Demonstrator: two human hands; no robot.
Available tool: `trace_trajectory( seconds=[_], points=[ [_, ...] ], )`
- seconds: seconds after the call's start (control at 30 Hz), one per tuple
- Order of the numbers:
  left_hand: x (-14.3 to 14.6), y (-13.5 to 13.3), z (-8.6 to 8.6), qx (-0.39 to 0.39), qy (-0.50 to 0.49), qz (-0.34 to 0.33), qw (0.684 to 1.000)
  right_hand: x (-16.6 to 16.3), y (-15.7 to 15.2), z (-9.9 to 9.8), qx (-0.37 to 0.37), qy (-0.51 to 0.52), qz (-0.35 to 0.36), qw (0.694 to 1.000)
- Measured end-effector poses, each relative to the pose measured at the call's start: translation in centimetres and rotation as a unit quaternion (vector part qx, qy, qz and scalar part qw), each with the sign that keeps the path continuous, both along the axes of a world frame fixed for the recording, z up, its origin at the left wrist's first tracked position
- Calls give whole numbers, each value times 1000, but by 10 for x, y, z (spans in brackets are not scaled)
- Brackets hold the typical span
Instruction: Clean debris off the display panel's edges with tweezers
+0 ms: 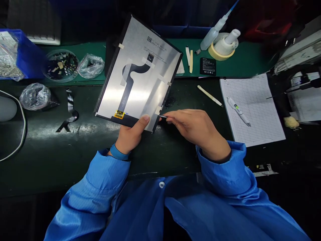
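Observation:
A tablet display panel (110,87) is tilted above the dark bench, its silver back facing me. A black flex cable (129,83) snakes across that back, taped down, with a gold connector (119,114) at the lower end. My left hand (131,134) grips the panel's lower edge, thumb on top and fingers hidden beneath. At the lower right edge my right hand (198,129) pinches a thin metal tool (163,116), perhaps tweezers; its tip meets the panel beside a small tape piece (158,110).
Lined paper (253,117) carries a white pen (238,110) at right. A beige stick (210,96) lies nearer. Behind stand a dropper bottle (210,37) and tape roll (223,50), by a black battery (208,66). Leftward are a loose flex cable (71,112) and parts tub (61,65).

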State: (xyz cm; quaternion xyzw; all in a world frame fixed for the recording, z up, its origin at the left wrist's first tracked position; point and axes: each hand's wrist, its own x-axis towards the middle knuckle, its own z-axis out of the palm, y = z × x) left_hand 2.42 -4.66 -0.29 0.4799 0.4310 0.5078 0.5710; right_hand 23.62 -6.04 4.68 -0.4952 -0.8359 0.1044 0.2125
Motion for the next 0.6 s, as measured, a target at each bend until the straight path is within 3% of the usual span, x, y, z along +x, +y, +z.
trace_trajectory(
  seconds=[0.27,0.6],
  points=[
    [0,0,1,-13,-7,-17,1000,1,1,2,-52,70,9,996],
    [-2,0,0,-42,1,8,999,5,1,6,-43,83,3,996]
  ],
)
